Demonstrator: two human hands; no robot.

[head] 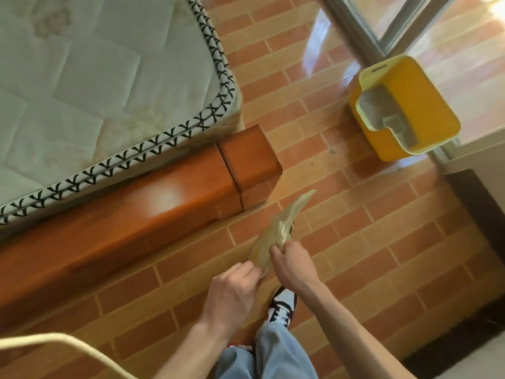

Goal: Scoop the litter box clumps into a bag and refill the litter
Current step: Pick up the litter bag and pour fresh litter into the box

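A yellow litter box point(426, 105) with a pale rim stands on the brick-pattern floor by the glass door at the upper right; grey litter shows inside it. In the lower middle I hold a thin, flat, cream-coloured plastic bag point(278, 231) out in front of me. My left hand point(232, 294) pinches its near edge. My right hand point(293, 265) grips the bag just beside the left, fingers curled round it. The bag's far end points toward the litter box, well short of it.
A mattress point(95, 77) on an orange wooden bed frame point(164, 203) fills the left. A curved pale rail point(68, 343) crosses the bottom left corner. A dark mat point(475, 220) lies at the right wall. My shoe and jeans are below the hands.
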